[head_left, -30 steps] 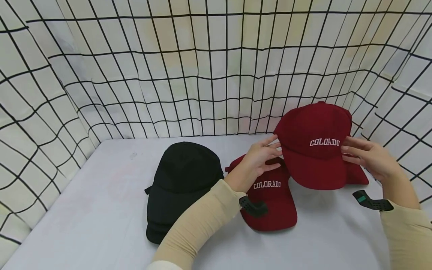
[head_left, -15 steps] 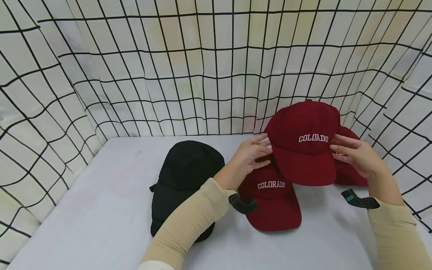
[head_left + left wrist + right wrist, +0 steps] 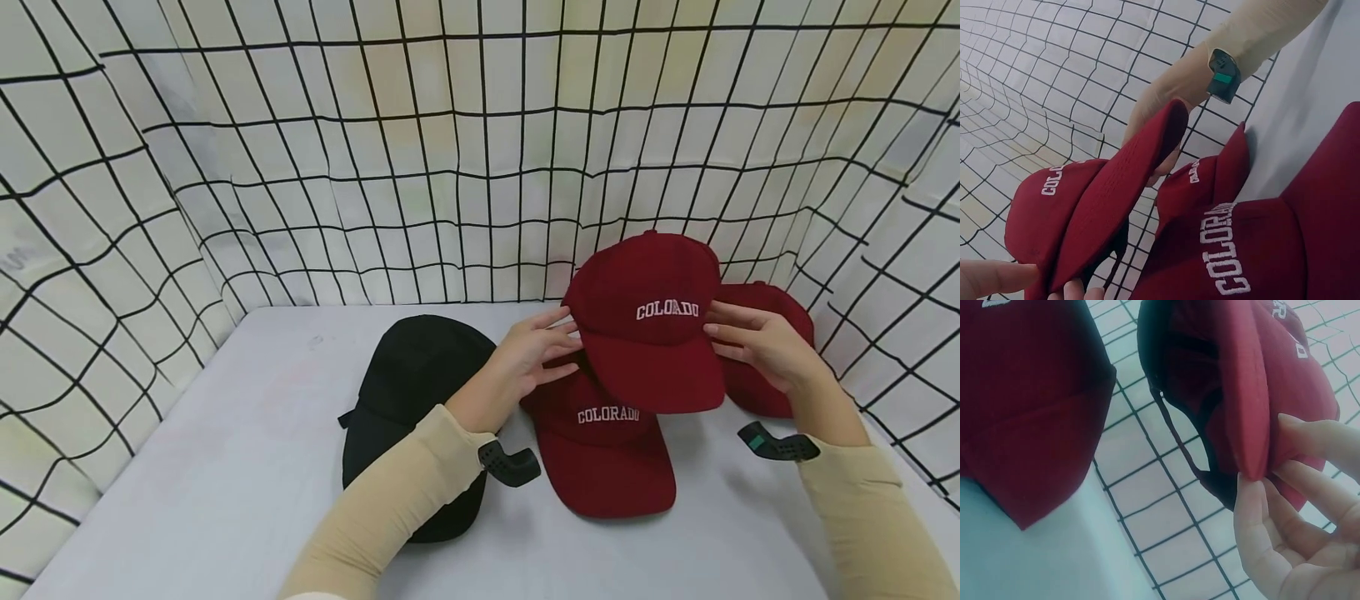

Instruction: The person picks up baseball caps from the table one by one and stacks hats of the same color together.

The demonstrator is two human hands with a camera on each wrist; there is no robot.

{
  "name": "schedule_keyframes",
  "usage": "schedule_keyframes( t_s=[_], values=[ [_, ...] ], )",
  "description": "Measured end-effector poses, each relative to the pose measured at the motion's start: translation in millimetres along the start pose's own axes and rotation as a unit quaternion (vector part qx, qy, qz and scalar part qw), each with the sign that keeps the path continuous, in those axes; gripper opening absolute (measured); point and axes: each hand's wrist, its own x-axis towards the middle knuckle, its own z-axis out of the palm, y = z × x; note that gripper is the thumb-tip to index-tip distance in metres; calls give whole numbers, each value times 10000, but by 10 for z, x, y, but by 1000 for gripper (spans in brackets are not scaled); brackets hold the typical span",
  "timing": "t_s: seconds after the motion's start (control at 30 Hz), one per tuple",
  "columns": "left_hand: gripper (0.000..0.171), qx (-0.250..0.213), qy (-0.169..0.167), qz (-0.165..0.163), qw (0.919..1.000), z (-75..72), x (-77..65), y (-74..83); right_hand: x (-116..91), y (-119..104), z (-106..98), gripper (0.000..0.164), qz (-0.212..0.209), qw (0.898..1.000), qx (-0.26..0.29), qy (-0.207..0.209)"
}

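Note:
A dark red baseball cap (image 3: 637,279) with white COLORADO lettering is held up between both hands, brim toward me. My left hand (image 3: 519,365) pinches its left side, thumb outside and fingertips at the brim's base in the left wrist view. On the opposite side my right hand (image 3: 776,346) pinches the cap where brim meets crown; the right wrist view shows the cap's hollow underside and back strap (image 3: 1175,434). Below it lies a second red COLORADO cap (image 3: 611,479), its crown partly covered. A third red cap (image 3: 783,312) sits behind my right hand.
Left of the red caps lies a black cap (image 3: 416,358), partly behind my left forearm. A white table surface (image 3: 225,475) extends to the left and front. Black grid netting (image 3: 487,175) over pale sheeting walls the back and both sides.
Both hands have carried the held red cap leftward, over the lying red cap's crown. More of the third red cap at the right shows now. The view has shifted slightly.

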Motion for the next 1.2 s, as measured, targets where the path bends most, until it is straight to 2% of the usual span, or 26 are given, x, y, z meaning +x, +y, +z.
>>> schedule_keyframes(
  t_s=[0.17, 0.5, 0.7, 0.87, 1.2],
  values=[
    [57, 2, -33, -8, 10000, -69, -32, 23, 48, -35, 66, 43, 142, 9998, 91, 60],
    [56, -121, 192, 61, 9997, -193, -78, 20, 127, 6, 222, 42, 324, 9985, 443, 58],
    [56, -102, 290, 113, 9995, -281, -120, 5, 174, 42, 306, 39, 517, 9984, 231, 80],
    [56, -31, 224, 46, 9997, -357, -146, -37, 191, 69, 359, 36, 677, 9976, 120, 52],
    [57, -64, 354, -24, 9994, -406, -187, -83, 235, 159, 396, 31, 820, 9965, -127, -49]
  ],
)
